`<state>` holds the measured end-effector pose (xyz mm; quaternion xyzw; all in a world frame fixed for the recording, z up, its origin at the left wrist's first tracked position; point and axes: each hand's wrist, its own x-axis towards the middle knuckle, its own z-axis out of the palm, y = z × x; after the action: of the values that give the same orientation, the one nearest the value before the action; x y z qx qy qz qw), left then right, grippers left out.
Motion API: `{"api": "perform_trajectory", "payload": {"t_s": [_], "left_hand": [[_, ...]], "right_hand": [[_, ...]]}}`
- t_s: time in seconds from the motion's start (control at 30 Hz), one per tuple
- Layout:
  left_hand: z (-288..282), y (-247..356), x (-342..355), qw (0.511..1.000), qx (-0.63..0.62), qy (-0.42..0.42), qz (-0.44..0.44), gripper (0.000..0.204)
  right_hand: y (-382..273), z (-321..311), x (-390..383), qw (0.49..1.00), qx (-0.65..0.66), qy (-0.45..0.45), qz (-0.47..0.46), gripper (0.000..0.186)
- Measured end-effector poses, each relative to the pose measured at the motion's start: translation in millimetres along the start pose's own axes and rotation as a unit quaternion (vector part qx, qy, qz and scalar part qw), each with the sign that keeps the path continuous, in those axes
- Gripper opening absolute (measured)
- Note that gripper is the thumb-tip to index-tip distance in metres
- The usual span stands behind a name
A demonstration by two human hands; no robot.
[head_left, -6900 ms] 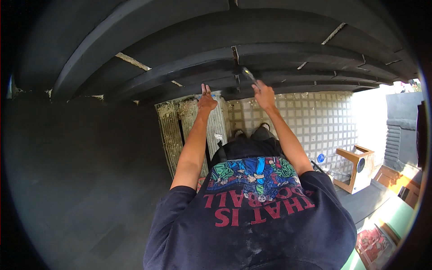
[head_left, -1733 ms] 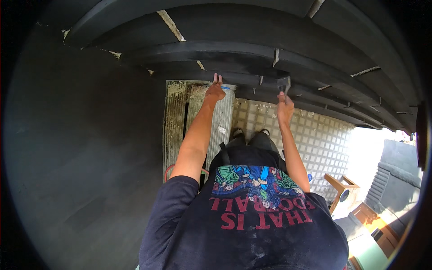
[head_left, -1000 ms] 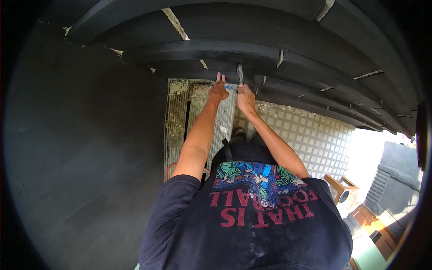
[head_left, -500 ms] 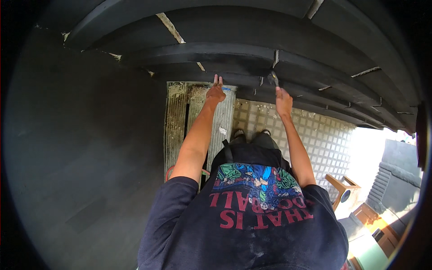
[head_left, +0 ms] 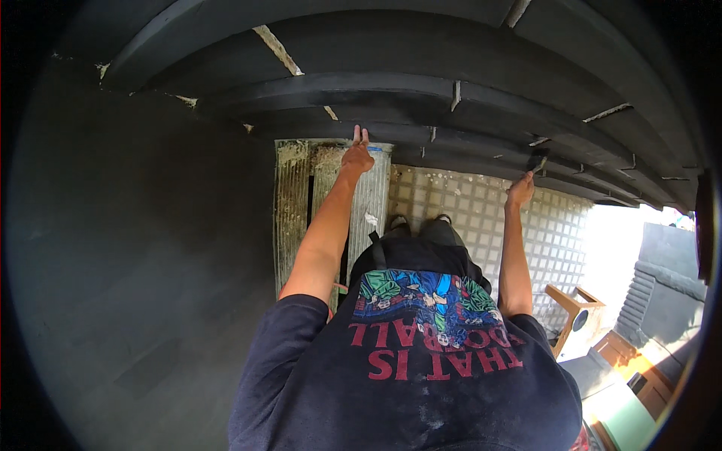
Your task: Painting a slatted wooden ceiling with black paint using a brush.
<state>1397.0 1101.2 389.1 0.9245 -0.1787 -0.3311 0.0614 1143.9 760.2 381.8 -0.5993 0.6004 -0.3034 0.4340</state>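
In the head view, the right hand [head_left: 521, 190] reached out at two o'clock, its fingers closed round the handle of a small, dark-bristled brush [head_left: 538, 163], whose bristles overlapped the lower ledges of a matt, dark-grey stepped surface [head_left: 376, 45] arching from ten to two o'clock; whether they touched could not be told. The left hand [head_left: 358, 158], at twelve o'clock, showed nothing in its grip: two fingers pointed outward, narrowly parted, over the far end of a pale, stained, ribbed panel [head_left: 368, 192]. A rough, pale slit [head_left: 278, 50] broke the dark surface at eleven o'clock. The step in hand looked like brushing the lower ledges; the next move seemed to call for a firm hold on the handle and bristles laid evenly along the edge.
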Motion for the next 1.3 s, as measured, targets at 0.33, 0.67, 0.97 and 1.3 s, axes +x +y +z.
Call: {"api": "perform_trajectory", "payload": {"t_s": [0.33,0.67,0.97,1.3], "left_hand": [[-2,6,-1,1.000,0.014,-0.003,0.005,0.085],[2,4,5,0.999,0.034,0.001,-0.003,0.084],[-4,11,2,0.999,0.039,0.014,-0.007,0.083],[0,2,8,0.999,0.033,-0.020,-0.005,0.083]], "right_hand": [[-38,106,-119,0.899,0.270,-0.268,0.219,0.037],[-76,103,-153,0.679,0.283,-0.523,0.430,0.034],[-49,82,-42,0.690,0.373,-0.425,0.453,0.028],[-44,49,-29,0.820,0.354,-0.281,0.353,0.031]]}}
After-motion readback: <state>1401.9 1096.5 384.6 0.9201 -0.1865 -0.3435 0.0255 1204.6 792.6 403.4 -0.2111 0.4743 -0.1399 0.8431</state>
